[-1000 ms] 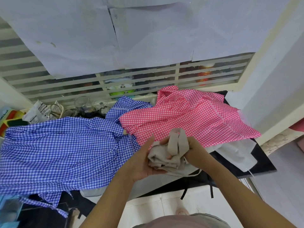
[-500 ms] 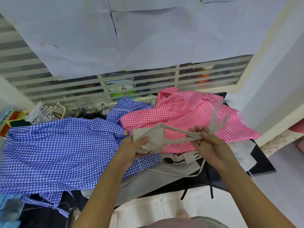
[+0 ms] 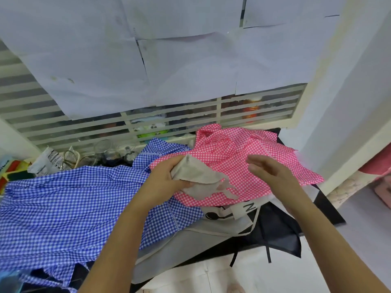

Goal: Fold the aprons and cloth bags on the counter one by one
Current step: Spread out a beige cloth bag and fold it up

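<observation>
right hand [image 3: 268, 173] is letting the strap [image 3: 229, 192] go; left hand [image 3: 167, 180] is gripping the small beige cloth bag [image 3: 196, 174] alone.
fold unfinished, i'm judging: the bag is drooping past my left fingers [image 3: 184, 183] onto the pink checked cotton apron [image 3: 243, 153]; right fingers [image 3: 257, 160] are spreading wide, the black counter edge [image 3: 330, 212] lying just beyond.

Both arms were uncovered from wrist to the frame's lower edge, with slim, smooth forearms. The left hand [image 3: 167, 180] and the right hand [image 3: 268, 172] were bare, with long slender fingers. No part of any garment could be made out.
</observation>
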Motion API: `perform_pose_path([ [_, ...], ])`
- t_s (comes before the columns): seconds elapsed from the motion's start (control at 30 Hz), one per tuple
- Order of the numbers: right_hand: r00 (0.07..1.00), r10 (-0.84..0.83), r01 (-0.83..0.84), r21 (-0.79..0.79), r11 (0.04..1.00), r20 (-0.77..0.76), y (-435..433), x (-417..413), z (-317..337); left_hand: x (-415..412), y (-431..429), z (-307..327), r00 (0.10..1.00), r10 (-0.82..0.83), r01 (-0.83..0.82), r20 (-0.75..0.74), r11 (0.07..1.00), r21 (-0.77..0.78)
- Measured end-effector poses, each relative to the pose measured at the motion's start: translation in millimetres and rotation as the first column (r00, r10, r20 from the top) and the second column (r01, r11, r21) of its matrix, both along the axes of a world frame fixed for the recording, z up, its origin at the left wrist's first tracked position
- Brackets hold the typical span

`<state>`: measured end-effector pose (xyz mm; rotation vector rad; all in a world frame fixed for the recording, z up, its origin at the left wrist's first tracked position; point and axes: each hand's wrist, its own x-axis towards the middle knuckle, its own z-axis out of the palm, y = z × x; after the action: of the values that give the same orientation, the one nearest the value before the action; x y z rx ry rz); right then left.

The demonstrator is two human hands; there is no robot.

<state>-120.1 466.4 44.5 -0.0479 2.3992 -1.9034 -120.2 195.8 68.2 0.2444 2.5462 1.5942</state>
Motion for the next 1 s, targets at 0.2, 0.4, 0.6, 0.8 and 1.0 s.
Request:
perform_pose_path([
  [0.2, 0.939, 0.341, -0.344, 0.089, 0.935, 0.047, -46.7, 12.3, 14.5, 5.9, 26.8, 15.9, 0.999, -0.027, 0.026, 0.047, 0.999, 0.019],
  [0.4, 0.977, 0.211, -0.211, -0.006, 0.977, -0.045, -57.1, 11.9, 7.6, 12.0, 48.2, -14.6, 0.952, 0.050, -0.248, 0.303, 0.707, 0.662],
  [0.6, 0.971, 0.216, -0.204, 0.119, 0.972, -0.098, -59.6, 7.0, 1.5, 23.3, 65.4, -18.6, 0.955, 0.074, -0.265, 0.287, 0.647, 0.715],
  [0.8, 0.911, 0.411, -0.373, 0.356, 0.857, -0.036, -42.4, -2.4, 17.4, 18.6, 32.2, -15.3, 0.965, -0.063, -0.024, 0.253, 0.945, 0.327],
  [1.0, 0.865, 0.500, -0.445, 0.413, 0.795, -0.030, -42.9, -8.9, 11.8, 21.0, 52.0, -15.6, 0.989, 0.151, -0.151, 0.013, 0.986, 0.065],
])
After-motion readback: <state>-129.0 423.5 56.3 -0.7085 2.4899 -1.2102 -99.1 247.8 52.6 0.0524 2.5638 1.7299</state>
